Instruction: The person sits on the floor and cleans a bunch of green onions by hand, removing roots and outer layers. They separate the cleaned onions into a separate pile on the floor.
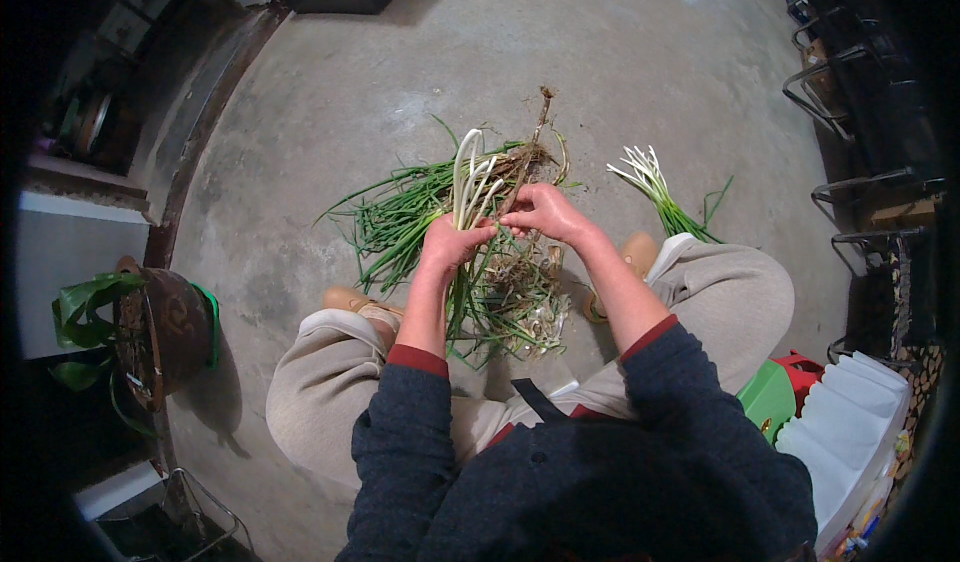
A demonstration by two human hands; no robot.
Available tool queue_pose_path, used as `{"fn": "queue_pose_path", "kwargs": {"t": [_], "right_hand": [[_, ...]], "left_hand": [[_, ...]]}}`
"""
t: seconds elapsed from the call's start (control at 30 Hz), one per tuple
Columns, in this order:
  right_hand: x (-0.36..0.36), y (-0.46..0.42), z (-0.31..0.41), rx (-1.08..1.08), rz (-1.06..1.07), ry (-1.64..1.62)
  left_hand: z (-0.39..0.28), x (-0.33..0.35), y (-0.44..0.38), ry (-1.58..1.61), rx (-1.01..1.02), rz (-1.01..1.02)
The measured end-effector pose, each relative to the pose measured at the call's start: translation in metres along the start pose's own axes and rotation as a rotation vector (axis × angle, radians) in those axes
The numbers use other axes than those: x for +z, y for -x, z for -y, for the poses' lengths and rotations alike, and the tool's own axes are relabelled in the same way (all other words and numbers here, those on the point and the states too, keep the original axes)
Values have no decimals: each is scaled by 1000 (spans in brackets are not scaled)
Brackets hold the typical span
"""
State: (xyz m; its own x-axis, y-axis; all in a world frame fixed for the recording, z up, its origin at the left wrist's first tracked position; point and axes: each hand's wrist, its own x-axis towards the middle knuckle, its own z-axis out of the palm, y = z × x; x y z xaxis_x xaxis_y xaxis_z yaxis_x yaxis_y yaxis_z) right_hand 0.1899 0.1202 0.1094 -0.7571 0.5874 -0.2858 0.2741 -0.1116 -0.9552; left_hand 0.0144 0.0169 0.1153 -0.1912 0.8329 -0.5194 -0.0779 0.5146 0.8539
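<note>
My left hand (451, 243) is closed around a bunch of scallions with clean white stems (469, 175) pointing up and green leaves hanging below. Close against it, the fingertips of my right hand (546, 215) pinch the lower part of a brown, soil-covered scallion (537, 126), whose root end points away from me. Beyond both hands lies a pile of uncleaned scallions (405, 205), green tops to the left and dirty roots to the right. Beneath the hands is a heap of peeled skins and leaf scraps (536, 292). Off to the right, a cleaned scallion bunch (660, 190) rests on the floor.
Bare concrete floor (337, 74) surrounds the scallions. A brown plant pot (176, 329) stands at left beside a doorway. Metal-framed chairs (825, 89) line the right side. A green and red plastic item (772, 397) and a white pleated cover (844, 427) are near my right knee.
</note>
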Motion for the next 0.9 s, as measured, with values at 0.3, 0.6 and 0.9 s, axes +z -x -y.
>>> {"fn": "queue_pose_path", "kwargs": {"t": [0.3,0.6,0.9], "right_hand": [[-3,-3,-2,-97,-56,182],[-4,-1,7,-141,-77,70],[-21,10,28,-2,-112,-240]], "left_hand": [[-9,-1,2,-53,43,-26],[-21,-4,6,24,6,14],[-23,-12,11,98,-43,111]]}}
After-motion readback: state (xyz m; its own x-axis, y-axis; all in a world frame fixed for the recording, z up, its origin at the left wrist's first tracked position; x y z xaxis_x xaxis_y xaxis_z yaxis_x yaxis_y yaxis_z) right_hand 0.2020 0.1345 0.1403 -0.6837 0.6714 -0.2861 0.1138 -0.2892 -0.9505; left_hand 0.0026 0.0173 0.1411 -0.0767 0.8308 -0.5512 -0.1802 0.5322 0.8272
